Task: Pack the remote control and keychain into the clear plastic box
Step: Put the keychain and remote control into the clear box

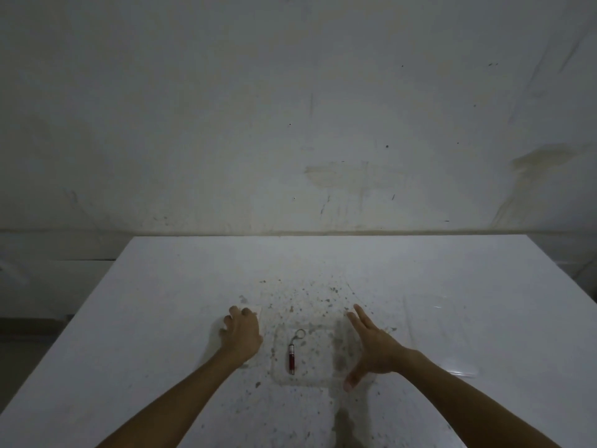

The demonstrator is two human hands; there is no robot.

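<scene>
Keychain (293,353) lies inside the clear plastic box (323,378), lower centre, on the desk (452,318). Right hand (371,349) spreads open beside the box; left hand (241,331) curls over something pale, grip unclear. Box looks light, slippery; hold its side walls.

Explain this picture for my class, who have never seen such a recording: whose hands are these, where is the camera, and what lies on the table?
The camera sits on a person's head, looking forward and down at their own bare hands. On the speckled white table lies a clear plastic box, hard to see. Inside its outline lies a red keychain with a metal ring. The left hand rests curled beside the box on something pale, too unclear to name. The right hand is open at the box's right edge and holds nothing.
</scene>
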